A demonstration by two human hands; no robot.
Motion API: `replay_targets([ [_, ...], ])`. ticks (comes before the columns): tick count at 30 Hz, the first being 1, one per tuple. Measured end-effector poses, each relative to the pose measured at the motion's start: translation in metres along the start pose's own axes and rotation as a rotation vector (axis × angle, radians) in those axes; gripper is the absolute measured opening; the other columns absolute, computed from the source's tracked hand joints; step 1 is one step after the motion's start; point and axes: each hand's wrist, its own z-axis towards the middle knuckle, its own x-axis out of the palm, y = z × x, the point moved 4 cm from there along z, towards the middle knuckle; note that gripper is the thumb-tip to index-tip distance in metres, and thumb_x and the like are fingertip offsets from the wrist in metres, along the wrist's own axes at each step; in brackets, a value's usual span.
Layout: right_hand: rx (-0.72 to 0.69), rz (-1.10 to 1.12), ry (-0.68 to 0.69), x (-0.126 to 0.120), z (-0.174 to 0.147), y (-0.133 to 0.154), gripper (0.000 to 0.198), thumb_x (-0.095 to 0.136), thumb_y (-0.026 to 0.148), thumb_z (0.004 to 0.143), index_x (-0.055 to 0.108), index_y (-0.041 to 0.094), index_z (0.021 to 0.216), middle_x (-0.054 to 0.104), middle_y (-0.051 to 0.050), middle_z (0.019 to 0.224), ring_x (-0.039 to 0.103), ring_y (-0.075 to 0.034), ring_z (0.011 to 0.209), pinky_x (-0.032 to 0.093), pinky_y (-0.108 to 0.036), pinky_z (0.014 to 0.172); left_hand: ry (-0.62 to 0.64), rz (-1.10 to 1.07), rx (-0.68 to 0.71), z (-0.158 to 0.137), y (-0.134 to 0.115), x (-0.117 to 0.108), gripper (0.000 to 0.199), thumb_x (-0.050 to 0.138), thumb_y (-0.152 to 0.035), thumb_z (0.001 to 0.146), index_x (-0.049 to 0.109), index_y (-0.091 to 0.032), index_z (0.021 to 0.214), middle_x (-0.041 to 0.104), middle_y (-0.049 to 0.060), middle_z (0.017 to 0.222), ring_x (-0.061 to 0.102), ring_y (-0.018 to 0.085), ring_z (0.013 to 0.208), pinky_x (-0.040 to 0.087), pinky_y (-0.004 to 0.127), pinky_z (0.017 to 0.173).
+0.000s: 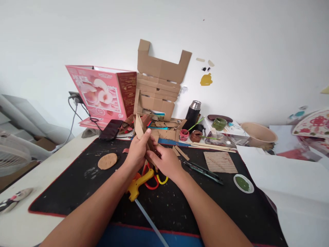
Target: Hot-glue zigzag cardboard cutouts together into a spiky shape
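Observation:
Both my hands are closed around a folded or joined piece of cardboard [139, 126] above the black mat [84, 185]. My left hand [137, 149] grips it from the left, thumb pointing up along its side. From the right, my right hand [167, 159] pinches its lower part; the fingertips are partly hidden. Beneath the hands lie a yellow glue gun [140, 185] with a long glue stick in it and scissors with red and yellow handles [152, 187]. A round cardboard disc [107, 161] is left of my left hand. Thin cardboard strips [182, 153] lie beyond my right hand.
A utility knife [204, 171], a corrugated cardboard square [220, 162] and a lid with green paint [243, 183] lie at right. Behind stand a pink box [100, 92], an unfolded carton [159, 72], a black thermos [192, 115] and paint jars [196, 136]. A phone [111, 129] lies back left.

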Motion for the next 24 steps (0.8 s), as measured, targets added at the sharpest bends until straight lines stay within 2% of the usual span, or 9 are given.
replay_targets([
  [6, -0.011, -0.003, 0.035, 0.001, 0.0, 0.003, 0.034, 0.065, 0.053, 0.103, 0.072, 0.023, 0.09, 0.07, -0.002, 0.069, 0.063, -0.021, 0.066, 0.034, -0.03, 0.061, -0.059, -0.05, 0.065, 0.001, -0.006, -0.004, 0.038, 0.091, -0.047, 0.075, 0.066, -0.023, 0.092, 0.067, -0.003, 0.065, 0.063, 0.015, 0.053, 0.052, 0.024, 0.048],
  [11, 0.003, -0.01, 0.03, 0.003, 0.0, 0.004, 0.03, 0.068, 0.049, 0.102, 0.071, 0.023, 0.087, 0.072, -0.003, 0.07, 0.065, -0.022, 0.067, 0.034, -0.031, 0.062, -0.05, -0.075, 0.067, 0.001, -0.005, -0.004, 0.035, 0.09, -0.044, 0.077, 0.067, -0.023, 0.092, 0.066, -0.003, 0.063, 0.062, 0.014, 0.051, 0.051, 0.023, 0.048],
  [16, 0.003, 0.014, 0.04, 0.004, -0.001, 0.002, 0.034, 0.067, 0.053, 0.102, 0.069, 0.023, 0.087, 0.07, -0.002, 0.07, 0.065, -0.021, 0.064, 0.037, -0.03, 0.061, -0.031, -0.075, 0.043, 0.0, -0.007, -0.003, 0.04, 0.092, -0.048, 0.074, 0.066, -0.023, 0.092, 0.067, -0.002, 0.064, 0.063, 0.016, 0.052, 0.054, 0.026, 0.05],
  [20, 0.037, 0.223, 0.097, 0.007, -0.001, -0.005, 0.041, 0.06, 0.063, 0.103, 0.068, 0.023, 0.095, 0.07, 0.0, 0.071, 0.066, -0.019, 0.057, 0.043, -0.029, 0.058, 0.034, -0.114, 0.029, 0.006, -0.013, -0.008, 0.05, 0.091, -0.056, 0.073, 0.065, -0.02, 0.095, 0.069, -0.002, 0.07, 0.067, 0.015, 0.058, 0.057, 0.026, 0.058],
  [24, 0.084, 0.474, 0.097, 0.009, 0.001, -0.01, 0.055, 0.054, 0.076, 0.1, 0.066, 0.022, 0.095, 0.075, -0.003, 0.083, 0.068, -0.016, 0.054, 0.045, -0.027, 0.051, 0.112, -0.166, -0.05, 0.008, -0.015, -0.012, 0.048, 0.085, -0.057, 0.079, 0.063, -0.02, 0.099, 0.07, -0.001, 0.073, 0.071, 0.018, 0.064, 0.06, 0.027, 0.058],
])
